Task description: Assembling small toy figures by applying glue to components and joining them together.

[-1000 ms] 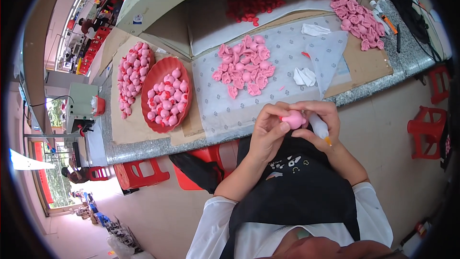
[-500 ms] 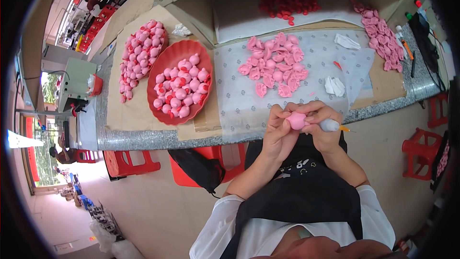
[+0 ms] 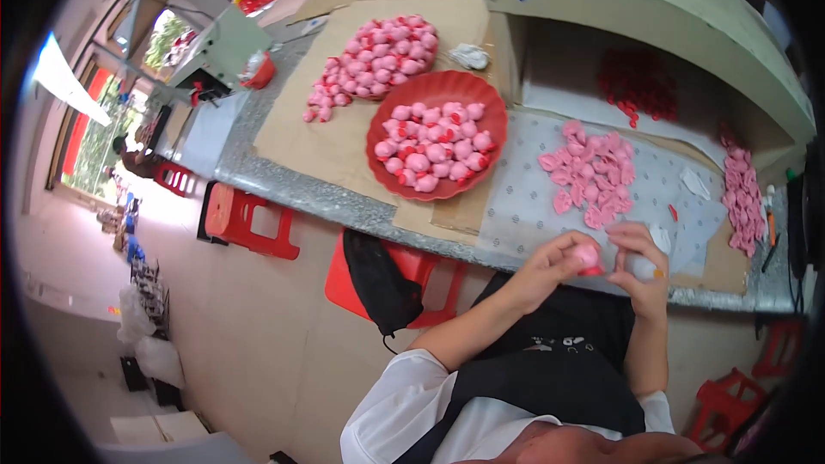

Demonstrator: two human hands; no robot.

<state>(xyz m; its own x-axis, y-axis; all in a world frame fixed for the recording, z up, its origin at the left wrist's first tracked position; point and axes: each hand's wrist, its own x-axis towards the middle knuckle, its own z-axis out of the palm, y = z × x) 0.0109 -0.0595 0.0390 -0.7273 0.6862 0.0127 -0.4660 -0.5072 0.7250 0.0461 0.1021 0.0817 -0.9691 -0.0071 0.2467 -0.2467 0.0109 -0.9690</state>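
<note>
My left hand [image 3: 546, 275] pinches a small round pink piece [image 3: 586, 254] with a red part at its lower side, in front of the table edge. Close by, my right hand [image 3: 643, 292] is curled around a small white squeeze bottle [image 3: 644, 269] with an orange tip; its fingertips are apart from the pink piece. Past my hands, a heap of pink folded, hollow-looking pieces [image 3: 593, 174] lies on patterned paper [image 3: 516, 206]. Left of that stands a red scalloped bowl [image 3: 378, 133] full of round pink pieces with red parts.
Another heap of pink-and-red pieces [image 3: 378, 60] lies at the far left on cardboard [image 3: 292, 133]. Under the shelf [image 3: 636, 0] are small red pieces [image 3: 640, 90]. More pink pieces [image 3: 741, 193] lie at right, near crumpled tissue [image 3: 694, 183]. A red stool [image 3: 339, 279] carries a black bag [image 3: 378, 283].
The view has swung left. My hands have drawn apart; the pink piece, held between both before, is now in my left hand alone, and its red part shows.
</note>
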